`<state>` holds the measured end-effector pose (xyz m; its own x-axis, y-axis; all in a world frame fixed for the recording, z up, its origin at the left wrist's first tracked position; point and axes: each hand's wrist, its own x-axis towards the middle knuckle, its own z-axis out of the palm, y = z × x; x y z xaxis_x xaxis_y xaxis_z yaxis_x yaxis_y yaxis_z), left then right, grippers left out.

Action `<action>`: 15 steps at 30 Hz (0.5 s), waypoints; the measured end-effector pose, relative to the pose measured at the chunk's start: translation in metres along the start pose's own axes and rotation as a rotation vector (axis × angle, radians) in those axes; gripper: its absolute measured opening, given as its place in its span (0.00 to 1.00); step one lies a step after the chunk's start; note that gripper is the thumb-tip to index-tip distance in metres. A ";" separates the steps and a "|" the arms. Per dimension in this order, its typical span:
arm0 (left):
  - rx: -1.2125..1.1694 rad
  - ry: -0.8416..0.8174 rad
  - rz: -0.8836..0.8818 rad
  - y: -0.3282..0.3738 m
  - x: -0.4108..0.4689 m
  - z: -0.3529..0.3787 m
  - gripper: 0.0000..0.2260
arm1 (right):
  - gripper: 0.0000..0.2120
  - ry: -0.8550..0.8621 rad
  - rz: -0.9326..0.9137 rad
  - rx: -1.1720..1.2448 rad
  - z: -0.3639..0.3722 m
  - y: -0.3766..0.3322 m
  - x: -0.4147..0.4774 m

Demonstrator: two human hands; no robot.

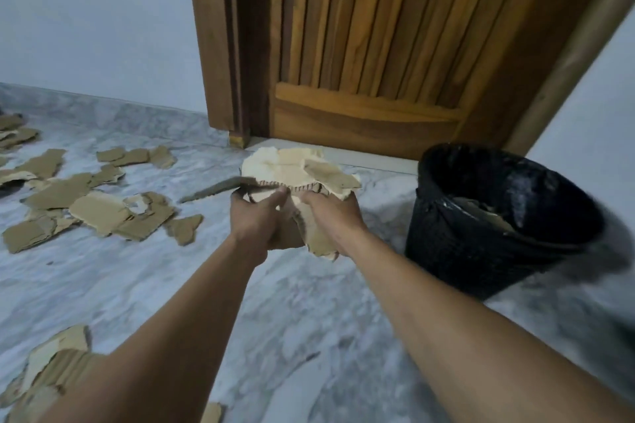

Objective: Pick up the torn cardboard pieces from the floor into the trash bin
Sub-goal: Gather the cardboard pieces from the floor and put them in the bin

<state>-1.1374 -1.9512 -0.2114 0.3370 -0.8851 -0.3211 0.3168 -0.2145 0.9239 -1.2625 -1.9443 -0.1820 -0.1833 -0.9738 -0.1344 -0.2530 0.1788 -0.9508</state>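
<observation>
The grey-veined marble floor (309, 302) is carrying a loose scatter of torn cardboard pieces (99, 209) across its left side, some overlapping. Another heap (55, 364) is lying at the near left corner, and a small scrap (211, 414) is sitting at the bottom edge. The black trash bin (457, 251) is standing on the right, well apart from the scatter.

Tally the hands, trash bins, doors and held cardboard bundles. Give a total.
hands: 2 (left hand, right hand)
trash bin: 1
door: 1
cardboard bundle, held in both hands: 1
total: 5
</observation>
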 end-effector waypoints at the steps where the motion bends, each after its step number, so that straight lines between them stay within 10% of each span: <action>1: -0.008 -0.023 0.020 0.003 -0.003 0.019 0.26 | 0.15 0.024 0.002 -0.012 -0.019 -0.008 0.004; 6: -0.062 -0.200 0.110 0.024 -0.031 0.136 0.24 | 0.37 0.113 0.119 -0.107 -0.132 -0.043 0.031; 15: 0.307 -0.363 0.202 0.001 -0.071 0.305 0.28 | 0.29 0.162 0.132 -0.282 -0.313 -0.022 0.066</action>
<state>-1.4311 -2.0148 -0.1239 0.0182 -0.9960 -0.0873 -0.0157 -0.0876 0.9960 -1.5662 -1.9686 -0.0826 -0.3742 -0.9090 -0.1834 -0.4653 0.3551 -0.8108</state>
